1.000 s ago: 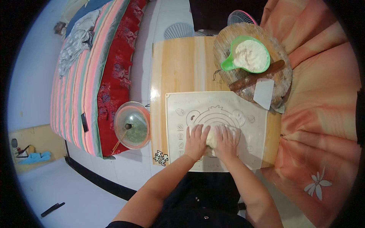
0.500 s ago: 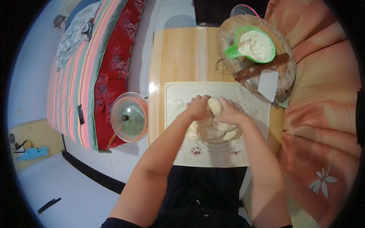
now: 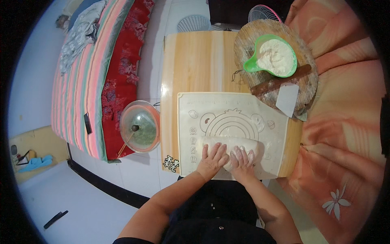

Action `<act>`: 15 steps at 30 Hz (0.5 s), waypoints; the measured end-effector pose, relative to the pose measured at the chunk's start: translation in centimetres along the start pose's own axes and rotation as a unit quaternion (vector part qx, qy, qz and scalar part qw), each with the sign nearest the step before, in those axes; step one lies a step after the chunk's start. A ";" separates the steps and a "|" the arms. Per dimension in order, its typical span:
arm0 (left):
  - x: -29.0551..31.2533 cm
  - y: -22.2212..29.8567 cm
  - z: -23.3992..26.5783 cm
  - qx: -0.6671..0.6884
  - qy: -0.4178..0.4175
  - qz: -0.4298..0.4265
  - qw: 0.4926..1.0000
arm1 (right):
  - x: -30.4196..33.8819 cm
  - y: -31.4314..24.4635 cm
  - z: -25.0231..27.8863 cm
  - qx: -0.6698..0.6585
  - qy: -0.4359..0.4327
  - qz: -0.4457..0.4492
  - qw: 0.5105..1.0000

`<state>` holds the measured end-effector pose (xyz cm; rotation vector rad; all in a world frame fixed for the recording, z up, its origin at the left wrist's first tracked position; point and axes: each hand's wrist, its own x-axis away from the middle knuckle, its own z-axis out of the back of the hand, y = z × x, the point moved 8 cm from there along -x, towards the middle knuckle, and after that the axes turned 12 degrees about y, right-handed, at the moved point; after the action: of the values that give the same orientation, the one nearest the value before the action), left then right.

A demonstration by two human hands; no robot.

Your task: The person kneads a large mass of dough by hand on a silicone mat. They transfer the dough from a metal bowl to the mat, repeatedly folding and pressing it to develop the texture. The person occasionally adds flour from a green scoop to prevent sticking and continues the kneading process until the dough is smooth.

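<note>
Head view: the dough [image 3: 232,141] lay on the mat [image 3: 187,112], likely soft, pliable and slightly tacky; its ends appeared suitable for a broad, full-hand hold. It extended beneath and beyond the fingers [image 3: 212,153] of the left hand [image 3: 209,164] and right hand [image 3: 243,165], which rested spread, unclenched.

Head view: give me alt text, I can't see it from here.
The left hand and right hand lie on pale dough on a cream mat atop a wooden table. At the table's far right corner, a round board holds a green scoop of white powder. A clear-lidded bowl is left of the table.
</note>
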<state>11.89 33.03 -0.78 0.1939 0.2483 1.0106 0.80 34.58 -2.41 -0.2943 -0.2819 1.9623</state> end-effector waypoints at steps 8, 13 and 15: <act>-10.1 -5.5 -1.7 -0.028 0.018 0.143 0.989 | -11.0 5.8 0.3 0.021 -0.032 -0.161 0.986; -13.7 -8.4 -2.5 0.011 -0.060 0.236 0.970 | -14.8 8.0 -0.1 -0.021 -0.100 -0.248 0.963; -13.6 -9.9 -2.6 0.058 -0.091 0.256 0.961 | -15.5 8.0 -0.3 -0.046 -0.140 -0.247 0.958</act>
<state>12.27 16.36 -4.44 0.4726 0.0883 1.4842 0.07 17.24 -4.08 0.0043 -0.5738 1.4911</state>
